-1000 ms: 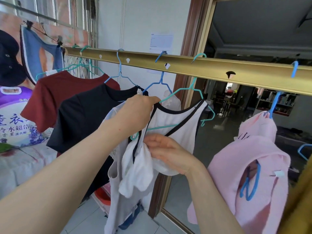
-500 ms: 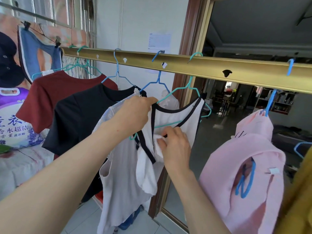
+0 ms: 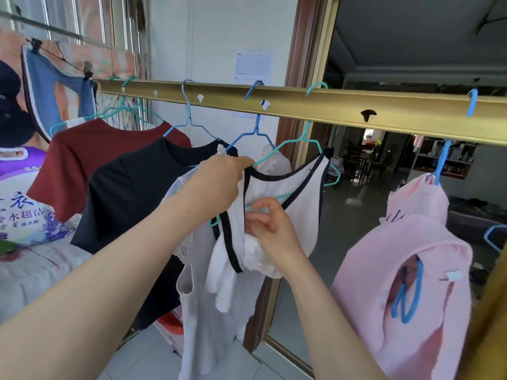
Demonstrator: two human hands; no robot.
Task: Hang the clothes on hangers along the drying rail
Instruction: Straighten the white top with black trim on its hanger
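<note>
We see the left hand [image 3: 216, 185] raised at the near shoulder of the white top [image 3: 301, 204], its fingers curled tight round the fabric there. The fingertips lie right at the near arm of the teal hanger [image 3: 279, 151]. Whether they also clasp the wire itself we cannot tell.

The right hand [image 3: 270, 229] sits lower, just under the black-trimmed neckline. Its fingers are curled and pinch a bunched wad of the top's white cloth, close below the hanger's bottom bar.

The top is only partly on. Its far shoulder lies over the hanger's far arm, and the front panel spreads between the two hands. A black-edged strap and a loose fold of cloth drop down below the left hand, in front of the left wrist and beside the right one.

The hanger's hook is over the gold rail [image 3: 329, 105], so the top hangs straight under the rail, above both forearms.

To the left on the rail we see a pale lace top [image 3: 197, 297] touching the white one, then a black shirt [image 3: 131, 193] and a red shirt [image 3: 82, 160]. To the right, well apart, a pink garment [image 3: 406, 270] hangs on a blue hanger [image 3: 441, 165].
</note>
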